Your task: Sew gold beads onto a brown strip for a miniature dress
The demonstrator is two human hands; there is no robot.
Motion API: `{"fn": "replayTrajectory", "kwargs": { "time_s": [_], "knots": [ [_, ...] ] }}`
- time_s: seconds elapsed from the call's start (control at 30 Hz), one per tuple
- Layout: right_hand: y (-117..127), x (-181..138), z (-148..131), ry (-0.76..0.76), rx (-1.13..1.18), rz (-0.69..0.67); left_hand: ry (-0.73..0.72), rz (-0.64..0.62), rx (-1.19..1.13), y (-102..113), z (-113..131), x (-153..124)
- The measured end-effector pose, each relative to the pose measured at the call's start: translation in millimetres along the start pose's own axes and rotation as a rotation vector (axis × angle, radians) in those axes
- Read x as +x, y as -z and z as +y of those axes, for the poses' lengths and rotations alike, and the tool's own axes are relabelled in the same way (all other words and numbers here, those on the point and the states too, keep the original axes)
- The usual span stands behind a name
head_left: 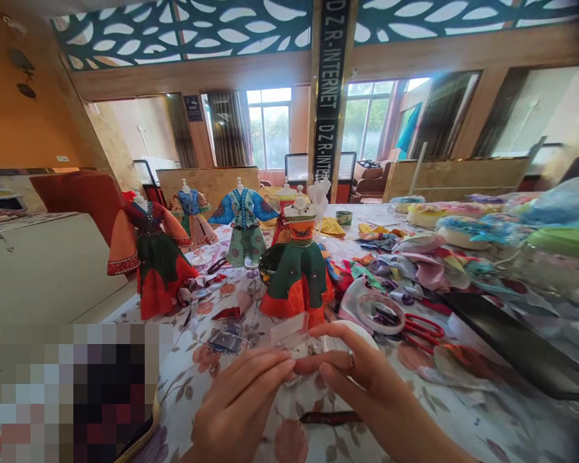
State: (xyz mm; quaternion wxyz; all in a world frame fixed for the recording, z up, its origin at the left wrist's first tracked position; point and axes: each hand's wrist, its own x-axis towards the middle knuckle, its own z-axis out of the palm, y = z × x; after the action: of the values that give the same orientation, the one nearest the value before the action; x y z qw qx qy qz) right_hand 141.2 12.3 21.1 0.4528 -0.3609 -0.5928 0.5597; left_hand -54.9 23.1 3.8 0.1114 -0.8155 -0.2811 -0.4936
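A small clear plastic box (296,350) with its lid raised sits low between my hands, with tiny bead-like bits inside. My left hand (246,395) has its fingers pressed together on the near left side of the box. From the right, my right hand (354,370), a ring on one finger, grips the box; its index finger reaches to the raised lid. Fingers hide part of the box. Just beyond stands a miniature dress form in an orange top and green-and-red skirt (296,273). Below the hands lies a dark slim tool (330,418).
Several more dressed miniature forms stand at the left and back, such as one in a blue jacket (244,209). On the right are a tape roll (381,313), red-handled scissors (424,331), fabric scraps (424,251) and a black tray-like object (516,341). A blurred patch covers the lower left.
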Motion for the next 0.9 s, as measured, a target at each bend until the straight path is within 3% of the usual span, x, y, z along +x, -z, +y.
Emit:
{"fn": "replayTrajectory", "kwargs": {
  "time_s": [0.23,0.9],
  "knots": [
    [0.5,1.2,2.0,-0.036,-0.071,-0.009,-0.07,-0.1,0.038,-0.5,-1.8,-5.3],
    [4.0,0.6,9.5,0.009,-0.148,-0.016,-0.132,-0.108,0.182,-2.6,-2.4,-4.2]
  ]
}}
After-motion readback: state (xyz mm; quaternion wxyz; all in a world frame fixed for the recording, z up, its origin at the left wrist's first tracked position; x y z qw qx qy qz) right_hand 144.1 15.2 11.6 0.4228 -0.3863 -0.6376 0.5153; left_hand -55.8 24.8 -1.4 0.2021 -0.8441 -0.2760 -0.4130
